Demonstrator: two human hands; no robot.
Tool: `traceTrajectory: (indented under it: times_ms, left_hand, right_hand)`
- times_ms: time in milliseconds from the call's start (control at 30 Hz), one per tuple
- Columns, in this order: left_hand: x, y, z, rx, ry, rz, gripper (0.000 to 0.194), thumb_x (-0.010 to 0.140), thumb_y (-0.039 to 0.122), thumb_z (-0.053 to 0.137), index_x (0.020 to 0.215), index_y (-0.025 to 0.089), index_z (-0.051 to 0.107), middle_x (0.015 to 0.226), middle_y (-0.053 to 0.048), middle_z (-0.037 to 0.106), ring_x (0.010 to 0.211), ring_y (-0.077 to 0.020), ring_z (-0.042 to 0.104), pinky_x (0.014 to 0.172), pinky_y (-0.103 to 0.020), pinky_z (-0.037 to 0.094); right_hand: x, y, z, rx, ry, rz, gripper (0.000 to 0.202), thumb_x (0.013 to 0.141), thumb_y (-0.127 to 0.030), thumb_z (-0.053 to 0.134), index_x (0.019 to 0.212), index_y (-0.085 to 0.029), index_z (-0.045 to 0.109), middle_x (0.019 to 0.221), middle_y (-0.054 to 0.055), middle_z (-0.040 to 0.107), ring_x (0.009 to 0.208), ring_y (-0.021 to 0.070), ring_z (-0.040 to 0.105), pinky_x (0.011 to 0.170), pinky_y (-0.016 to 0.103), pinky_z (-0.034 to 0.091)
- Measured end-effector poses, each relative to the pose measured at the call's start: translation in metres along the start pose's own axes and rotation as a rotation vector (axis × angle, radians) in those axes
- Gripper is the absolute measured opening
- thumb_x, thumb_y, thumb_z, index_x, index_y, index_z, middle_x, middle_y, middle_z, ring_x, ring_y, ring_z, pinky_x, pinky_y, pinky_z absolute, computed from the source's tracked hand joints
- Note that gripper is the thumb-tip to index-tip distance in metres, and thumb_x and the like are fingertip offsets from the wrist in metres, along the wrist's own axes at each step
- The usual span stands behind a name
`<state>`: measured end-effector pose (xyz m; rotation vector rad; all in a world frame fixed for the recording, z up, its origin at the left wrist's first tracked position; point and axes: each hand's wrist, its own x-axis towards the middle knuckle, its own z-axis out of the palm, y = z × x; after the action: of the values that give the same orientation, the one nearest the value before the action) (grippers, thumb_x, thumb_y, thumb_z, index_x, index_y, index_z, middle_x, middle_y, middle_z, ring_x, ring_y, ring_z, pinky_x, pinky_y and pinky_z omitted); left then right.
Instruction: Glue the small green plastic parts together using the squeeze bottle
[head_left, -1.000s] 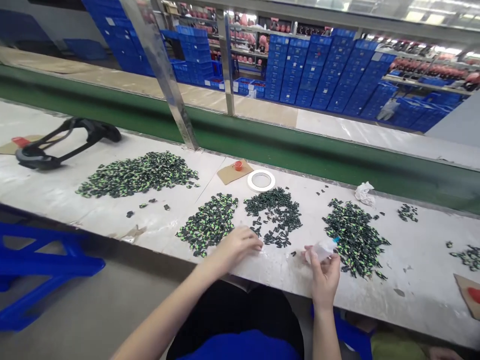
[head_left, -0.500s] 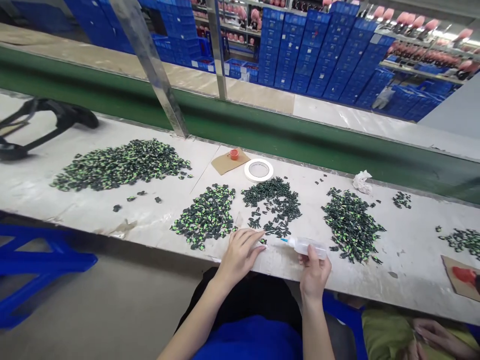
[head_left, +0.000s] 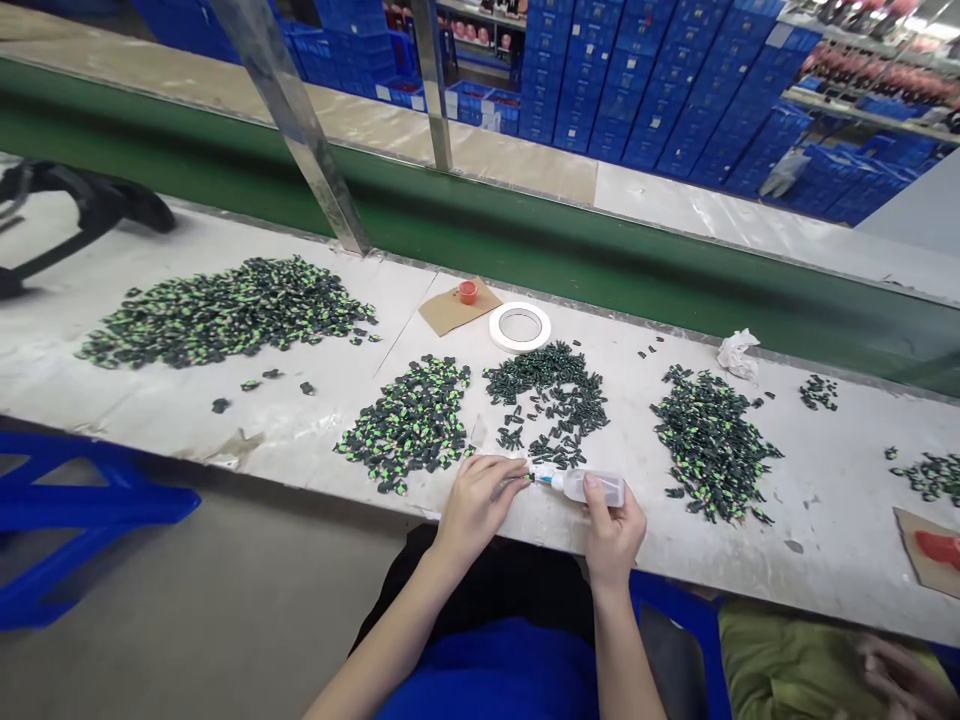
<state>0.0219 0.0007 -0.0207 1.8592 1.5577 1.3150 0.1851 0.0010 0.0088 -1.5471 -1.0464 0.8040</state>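
My left hand (head_left: 480, 500) pinches a small dark part (head_left: 529, 477) over the table's front edge. In my right hand (head_left: 613, 520) is a clear squeeze bottle (head_left: 596, 487), tilted sideways, its blue tip at the small part. Just beyond my hands lies a pile of small dark green pieces (head_left: 547, 375). A pile of black and green pieces (head_left: 412, 420) is to the left of my left hand, and another dark green pile (head_left: 709, 440) is to the right of the bottle.
White tape roll (head_left: 520, 327) and a red cup (head_left: 468, 292) on cardboard (head_left: 442, 313) stand behind the piles. A large pile (head_left: 232, 310) and a black frame (head_left: 82, 210) are at left. Crumpled tissue (head_left: 738, 354) lies right. A person's hands (head_left: 904, 675) show at lower right.
My right hand has moved left with the bottle, bringing its tip to the small part at my left fingertips. The camera view has shifted slightly.
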Motion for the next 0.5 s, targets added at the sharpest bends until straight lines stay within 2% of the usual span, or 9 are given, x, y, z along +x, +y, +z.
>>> traceTrajectory:
  times_ms: [133,500]
  left_hand:
    - [0.0005,0.0004,-0.0008,0.004,0.014,-0.007,0.01,0.085,0.027,0.065,0.088,0.022,0.072,0.084,-0.004,0.076,0.082,-0.0207,0.069,0.078,-0.035,0.051]
    - [0.0017,0.0025,-0.0012,0.034,0.064,0.064,0.01,0.086,0.028,0.064,0.086,0.022,0.072,0.08,-0.003,0.075,0.078,-0.0188,0.069,0.073,-0.033,0.053]
  right_hand:
    - [0.0007,0.0,0.0002,-0.013,-0.006,0.012,0.039,0.072,-0.053,0.067,0.073,-0.014,0.066,0.064,0.004,0.068,0.062,0.0193,0.062,0.055,0.028,0.047]
    - [0.001,0.0016,0.0007,-0.002,-0.008,0.033,0.038,0.071,-0.052,0.069,0.073,-0.014,0.068,0.066,0.005,0.07,0.063,0.0204,0.063,0.055,0.029,0.048]
